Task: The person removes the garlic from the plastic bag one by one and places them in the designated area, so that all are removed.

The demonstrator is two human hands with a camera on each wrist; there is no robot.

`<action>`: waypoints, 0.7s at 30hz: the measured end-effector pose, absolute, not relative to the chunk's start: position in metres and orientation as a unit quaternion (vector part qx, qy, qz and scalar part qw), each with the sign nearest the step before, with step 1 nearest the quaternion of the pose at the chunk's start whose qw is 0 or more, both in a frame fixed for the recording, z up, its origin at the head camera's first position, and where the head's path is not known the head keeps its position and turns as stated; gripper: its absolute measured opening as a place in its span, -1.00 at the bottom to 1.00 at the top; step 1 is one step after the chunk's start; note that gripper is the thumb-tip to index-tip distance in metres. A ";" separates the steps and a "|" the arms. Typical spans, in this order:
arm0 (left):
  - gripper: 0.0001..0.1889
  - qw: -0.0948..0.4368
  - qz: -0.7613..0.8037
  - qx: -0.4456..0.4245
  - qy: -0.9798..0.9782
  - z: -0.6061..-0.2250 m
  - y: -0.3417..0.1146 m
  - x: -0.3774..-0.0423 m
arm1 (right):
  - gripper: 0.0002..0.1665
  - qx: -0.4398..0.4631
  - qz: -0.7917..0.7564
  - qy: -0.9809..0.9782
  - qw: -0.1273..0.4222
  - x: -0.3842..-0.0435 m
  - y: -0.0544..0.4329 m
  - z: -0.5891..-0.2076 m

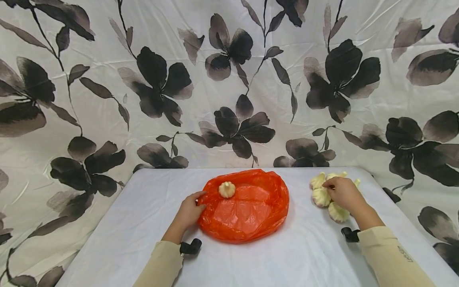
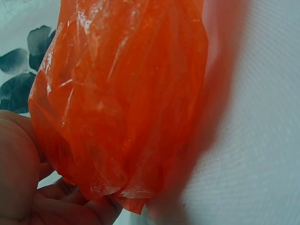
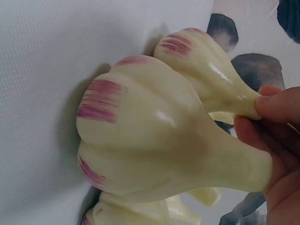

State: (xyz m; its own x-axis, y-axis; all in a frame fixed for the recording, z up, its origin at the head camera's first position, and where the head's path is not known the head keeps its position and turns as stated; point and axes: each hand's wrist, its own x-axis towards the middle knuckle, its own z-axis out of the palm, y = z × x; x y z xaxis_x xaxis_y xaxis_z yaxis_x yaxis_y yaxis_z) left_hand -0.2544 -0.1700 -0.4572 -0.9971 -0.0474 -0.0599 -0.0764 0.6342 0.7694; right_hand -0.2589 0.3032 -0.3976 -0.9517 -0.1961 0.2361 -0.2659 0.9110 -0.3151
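An orange-red plastic bag (image 1: 244,217) lies spread open on the table, its rim rolled up around it. One garlic bulb (image 1: 227,189) sits inside, toward the back left. My left hand (image 1: 188,209) holds the bag's left rim, fingers and thumb at its edge. Off to the right, my right hand (image 1: 343,193) reaches over a group of garlic bulbs. In the right wrist view its thumb and finger pinch the stem of a purple-streaked garlic bulb (image 3: 199,70). A larger-looking garlic bulb (image 3: 145,126) lies nearer that camera, its stem beside the palm.
Several garlic bulbs, among them a front one (image 1: 338,212), are clustered near the right side of the white-covered table (image 1: 143,239). Behind the table hangs a floral cloth (image 1: 201,95). Each wrist carries a small black camera (image 1: 191,246).
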 end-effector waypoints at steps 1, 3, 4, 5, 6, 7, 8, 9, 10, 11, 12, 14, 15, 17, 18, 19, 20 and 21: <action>-0.49 0.016 0.425 -0.032 0.905 -0.457 -0.170 -0.254 | -0.78 0.118 0.176 -0.972 0.097 -0.259 0.303 -0.397; -0.49 0.015 0.425 -0.032 0.905 -0.457 -0.171 -0.254 | -0.76 0.112 0.186 -0.972 0.087 -0.259 0.303 -0.397; -0.49 0.014 0.424 -0.032 0.905 -0.456 -0.171 -0.254 | -0.76 0.109 0.193 -0.972 0.082 -0.259 0.303 -0.398; -0.49 0.015 0.424 -0.031 0.905 -0.456 -0.171 -0.254 | -0.75 0.108 0.198 -0.971 0.079 -0.259 0.303 -0.398; -0.49 0.016 0.424 -0.033 0.905 -0.456 -0.170 -0.254 | -0.75 0.106 0.202 -0.971 0.076 -0.259 0.303 -0.399; -0.49 0.017 0.424 -0.032 0.905 -0.456 -0.170 -0.254 | -0.75 0.106 0.205 -0.970 0.075 -0.259 0.302 -0.399; -0.49 0.018 0.425 -0.035 0.905 -0.456 -0.170 -0.254 | -0.74 0.107 0.206 -0.970 0.076 -0.258 0.301 -0.400; -0.49 0.019 0.424 -0.035 0.905 -0.456 -0.170 -0.254 | -0.74 0.109 0.206 -0.969 0.077 -0.258 0.301 -0.400; -0.49 0.019 0.423 -0.036 0.905 -0.456 -0.170 -0.254 | -0.73 0.111 0.206 -0.969 0.079 -0.258 0.300 -0.400; -0.48 0.020 0.424 -0.036 0.905 -0.456 -0.170 -0.254 | -0.73 0.113 0.204 -0.969 0.080 -0.258 0.299 -0.400; -0.48 0.020 0.424 -0.037 0.905 -0.455 -0.170 -0.253 | -0.73 0.116 0.204 -0.969 0.081 -0.258 0.299 -0.400; -0.48 0.021 0.424 -0.038 0.904 -0.455 -0.169 -0.253 | -0.72 0.123 0.201 -0.968 0.085 -0.257 0.298 -0.399; -0.48 0.021 0.425 -0.038 0.904 -0.455 -0.169 -0.253 | -0.72 0.126 0.201 -0.968 0.084 -0.257 0.298 -0.399; -0.48 0.021 0.426 -0.039 0.904 -0.453 -0.169 -0.252 | -0.72 0.130 0.201 -0.967 0.086 -0.258 0.298 -0.398; -0.48 0.021 0.426 -0.040 0.904 -0.453 -0.169 -0.252 | -0.72 0.133 0.200 -0.967 0.087 -0.258 0.298 -0.397; -0.48 0.021 0.425 -0.038 0.904 -0.453 -0.169 -0.252 | -0.72 0.136 0.198 -0.967 0.088 -0.258 0.298 -0.397; -0.48 0.021 0.426 -0.038 0.904 -0.453 -0.169 -0.252 | -0.72 0.137 0.196 -0.967 0.088 -0.258 0.298 -0.396; -0.49 0.018 0.425 -0.036 0.904 -0.453 -0.170 -0.252 | -0.73 0.140 0.193 -0.967 0.089 -0.258 0.298 -0.396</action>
State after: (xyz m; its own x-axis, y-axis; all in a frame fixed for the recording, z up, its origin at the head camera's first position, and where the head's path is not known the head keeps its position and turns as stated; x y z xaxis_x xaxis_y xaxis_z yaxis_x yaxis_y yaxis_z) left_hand -0.2524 -0.1695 -0.4535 -0.9968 -0.0504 -0.0627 -0.0804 0.6354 0.7680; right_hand -0.2580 0.2976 -0.3958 -0.9451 -0.2353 0.2269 -0.3044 0.8865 -0.3485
